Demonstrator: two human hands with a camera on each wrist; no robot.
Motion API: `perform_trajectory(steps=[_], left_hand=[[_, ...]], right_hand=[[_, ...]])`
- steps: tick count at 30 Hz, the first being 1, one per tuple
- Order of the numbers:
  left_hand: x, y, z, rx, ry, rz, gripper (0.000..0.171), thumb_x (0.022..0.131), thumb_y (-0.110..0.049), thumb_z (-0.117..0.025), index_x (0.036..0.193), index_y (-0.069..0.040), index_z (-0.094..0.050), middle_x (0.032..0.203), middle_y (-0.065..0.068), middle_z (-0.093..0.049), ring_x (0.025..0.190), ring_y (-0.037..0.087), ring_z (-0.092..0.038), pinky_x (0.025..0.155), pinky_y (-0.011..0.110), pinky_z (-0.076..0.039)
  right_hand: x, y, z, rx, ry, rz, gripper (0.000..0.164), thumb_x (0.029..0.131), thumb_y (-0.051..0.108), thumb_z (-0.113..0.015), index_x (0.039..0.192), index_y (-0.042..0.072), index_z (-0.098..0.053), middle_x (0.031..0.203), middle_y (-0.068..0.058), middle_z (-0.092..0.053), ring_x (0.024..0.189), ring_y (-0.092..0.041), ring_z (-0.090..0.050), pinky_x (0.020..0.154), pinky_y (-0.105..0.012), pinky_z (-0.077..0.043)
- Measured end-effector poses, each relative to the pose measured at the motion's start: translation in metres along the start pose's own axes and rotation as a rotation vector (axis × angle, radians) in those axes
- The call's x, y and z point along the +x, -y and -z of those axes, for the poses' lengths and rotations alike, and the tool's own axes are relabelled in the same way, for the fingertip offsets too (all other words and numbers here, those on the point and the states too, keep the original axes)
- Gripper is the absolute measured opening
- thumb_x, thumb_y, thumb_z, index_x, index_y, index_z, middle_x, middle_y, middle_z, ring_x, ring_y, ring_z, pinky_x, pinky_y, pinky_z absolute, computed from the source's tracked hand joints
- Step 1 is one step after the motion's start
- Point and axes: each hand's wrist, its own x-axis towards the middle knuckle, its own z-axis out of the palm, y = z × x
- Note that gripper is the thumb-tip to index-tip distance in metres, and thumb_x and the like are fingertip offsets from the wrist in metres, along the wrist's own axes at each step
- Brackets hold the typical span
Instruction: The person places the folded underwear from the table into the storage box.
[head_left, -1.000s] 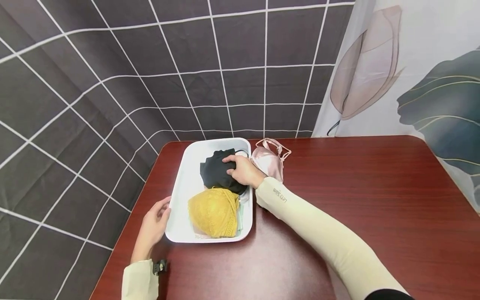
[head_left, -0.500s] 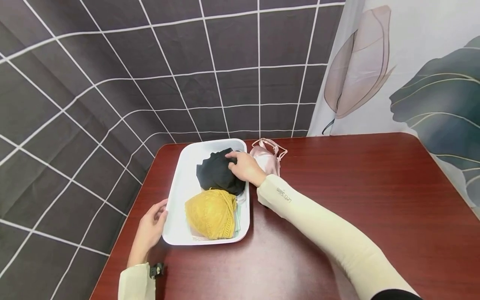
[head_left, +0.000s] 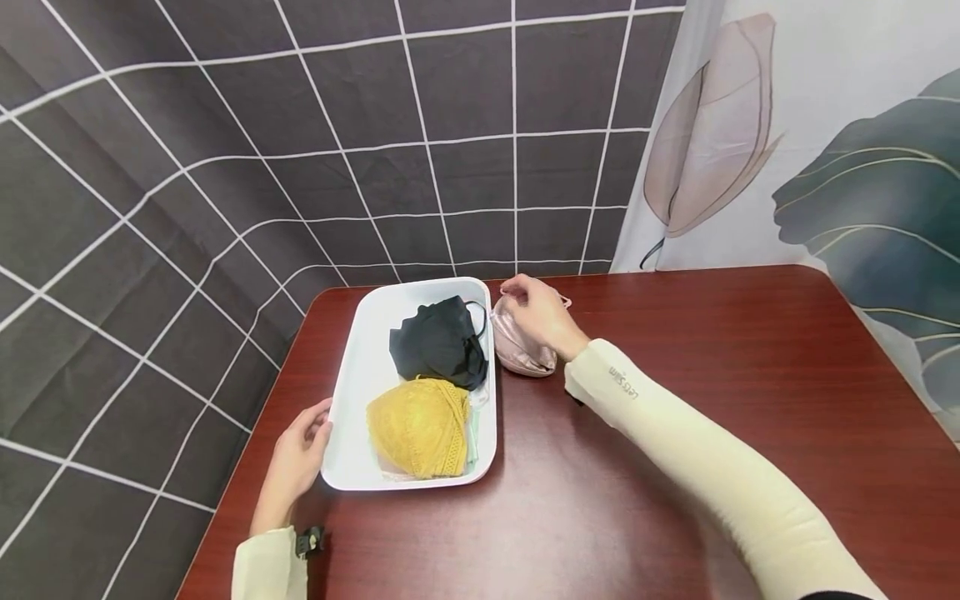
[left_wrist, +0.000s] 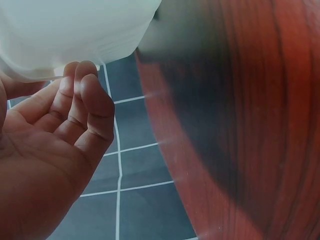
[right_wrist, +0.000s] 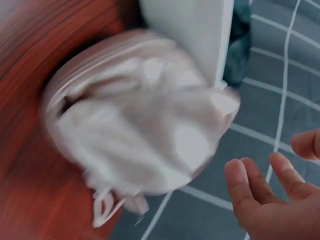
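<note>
In the head view, a white tray (head_left: 352, 375) holds a folded yellow lace bra (head_left: 420, 425) and a folded black garment (head_left: 438, 342) with a thin strap. My left hand (head_left: 297, 454) is at the tray's left side, its bent fingertips touching the wall (left_wrist: 117, 45) just under the rim. A folded pink satin bra (head_left: 521, 346) lies on the table against the tray's right side. My right hand (head_left: 542, 312) hovers over its far end. The right wrist view shows the right fingers (right_wrist: 240, 187) spread apart from the pink bra (right_wrist: 135, 120), holding nothing.
Dark red wooden table (head_left: 712, 375) extends to the right and in front of the tray. Behind it hangs a dark grey curtain (head_left: 480, 175) with white grid lines. A pale green item (head_left: 472, 437) shows beneath the yellow bra.
My right hand has left the black garment and moved right, over the pink bra. The black garment's strap now shows. My left hand stays at the tray's side.
</note>
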Motion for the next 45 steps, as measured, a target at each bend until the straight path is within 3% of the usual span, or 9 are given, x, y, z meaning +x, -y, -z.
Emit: perform_trajectory(steps=[8, 13, 16, 20, 30, 38, 45], left_hand=[[-0.001, 0.000, 0.000, 0.001, 0.000, -0.005, 0.035, 0.092, 0.002, -0.053, 0.128, 0.004, -0.054, 0.100, 0.015, -0.059, 0.086, 0.022, -0.053, 0.071, 0.016, -0.044], [0.001, 0.002, -0.001, 0.003, -0.007, -0.019, 0.035, 0.092, 0.002, -0.053, 0.127, 0.004, -0.054, 0.100, 0.014, -0.059, 0.085, 0.022, -0.053, 0.070, 0.015, -0.043], [0.001, 0.003, -0.002, 0.003, -0.014, -0.026, 0.035, 0.093, 0.002, -0.053, 0.127, 0.004, -0.054, 0.099, 0.014, -0.059, 0.085, 0.022, -0.052, 0.070, 0.014, -0.042], [0.001, 0.003, -0.001, -0.003, -0.021, -0.032, 0.035, 0.092, 0.002, -0.053, 0.127, 0.005, -0.054, 0.099, 0.014, -0.059, 0.085, 0.022, -0.052, 0.069, 0.013, -0.042], [0.001, 0.001, -0.001, 0.015, -0.015, -0.034, 0.035, 0.093, 0.001, -0.053, 0.127, 0.004, -0.054, 0.100, 0.015, -0.060, 0.086, 0.022, -0.053, 0.071, 0.013, -0.041], [0.001, 0.000, 0.000, 0.012, 0.006, -0.010, 0.036, 0.093, 0.000, -0.053, 0.129, 0.003, -0.053, 0.102, 0.014, -0.059, 0.087, 0.022, -0.053, 0.072, 0.018, -0.044], [0.001, -0.001, 0.000, 0.005, 0.007, -0.001, 0.035, 0.093, 0.000, -0.053, 0.128, 0.003, -0.053, 0.101, 0.014, -0.059, 0.087, 0.022, -0.052, 0.071, 0.018, -0.044]], right_hand=[[-0.011, -0.047, 0.018, -0.022, -0.060, -0.162, 0.033, 0.092, 0.016, -0.050, 0.122, 0.001, -0.051, 0.110, -0.015, -0.063, 0.100, -0.027, -0.059, 0.088, -0.040, -0.044], [-0.022, -0.070, 0.021, -0.062, -0.002, -0.287, 0.043, 0.095, 0.024, -0.046, 0.130, 0.001, -0.043, 0.115, -0.017, -0.060, 0.105, -0.032, -0.056, 0.090, -0.044, -0.041], [-0.026, -0.078, 0.019, -0.059, 0.046, -0.317, 0.049, 0.096, 0.029, -0.045, 0.135, 0.001, -0.039, 0.122, -0.020, -0.056, 0.112, -0.034, -0.052, 0.094, -0.046, -0.038], [-0.028, -0.082, 0.014, -0.026, 0.079, -0.306, 0.051, 0.096, 0.032, -0.046, 0.138, 0.004, -0.037, 0.123, -0.021, -0.057, 0.116, -0.034, -0.051, 0.096, -0.046, -0.037], [-0.028, -0.085, 0.002, 0.029, 0.129, -0.281, 0.058, 0.096, 0.037, -0.049, 0.142, 0.007, -0.032, 0.112, -0.019, -0.062, 0.107, -0.031, -0.057, 0.092, -0.043, -0.040], [-0.030, -0.079, -0.004, 0.108, 0.125, -0.218, 0.054, 0.098, 0.030, -0.047, 0.142, 0.003, -0.032, 0.108, -0.021, -0.061, 0.104, -0.032, -0.056, 0.092, -0.043, -0.039], [-0.029, -0.076, -0.011, 0.222, 0.104, -0.183, 0.045, 0.099, 0.018, -0.044, 0.139, 0.000, -0.031, 0.097, -0.017, -0.056, 0.085, -0.027, -0.054, 0.076, -0.033, -0.041]])
